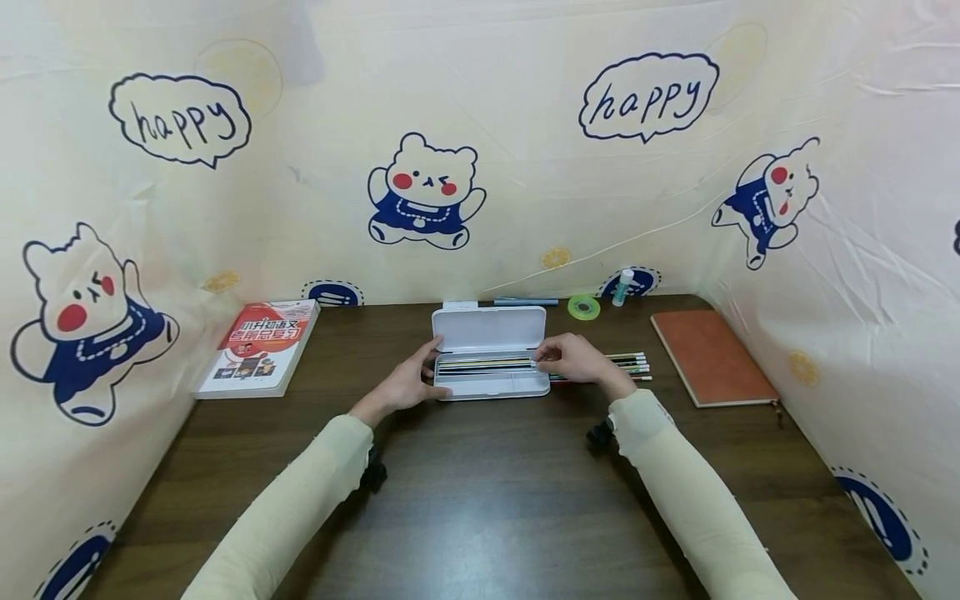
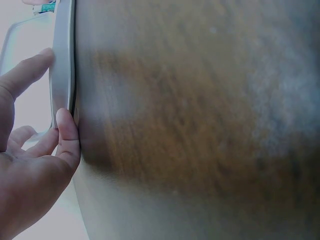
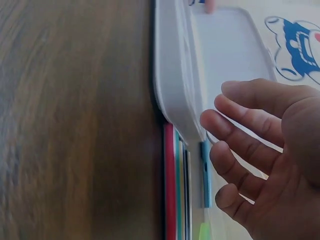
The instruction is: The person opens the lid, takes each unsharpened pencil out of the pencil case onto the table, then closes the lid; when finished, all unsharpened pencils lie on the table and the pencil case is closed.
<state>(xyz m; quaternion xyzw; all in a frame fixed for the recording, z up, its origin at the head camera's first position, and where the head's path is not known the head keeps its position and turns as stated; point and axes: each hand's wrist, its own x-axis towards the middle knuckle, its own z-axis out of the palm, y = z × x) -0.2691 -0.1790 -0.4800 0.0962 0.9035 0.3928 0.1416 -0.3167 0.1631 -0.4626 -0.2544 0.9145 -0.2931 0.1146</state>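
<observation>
A white pencil case (image 1: pixel 491 387) lies on the table with its lid raised, several pencils (image 1: pixel 480 365) inside it. At its left end my left hand (image 1: pixel 408 379) holds the case, the thumb by the front corner and other fingers farther back. In the left wrist view, fingertips (image 2: pixel 65 120) touch the case's side wall (image 2: pixel 62 65). My right hand (image 1: pixel 576 360) is above the case's right end, bent fingers near the pencils. The right wrist view shows those fingers (image 3: pixel 240 135) loosely curved, nothing visible between them. More pencils (image 1: pixel 630 364) lie beside the case, partly hidden under this hand.
Behind the case lie a blue pen-like item (image 1: pixel 525 302) and a green tape roll (image 1: pixel 583 307); a glue stick (image 1: pixel 622 287) stands nearby. A white-and-red book (image 1: pixel 258 350) lies left, a brown notebook (image 1: pixel 712 357) right. Patterned cloth (image 1: pixel 525 167) surrounds the table (image 1: pixel 480 500).
</observation>
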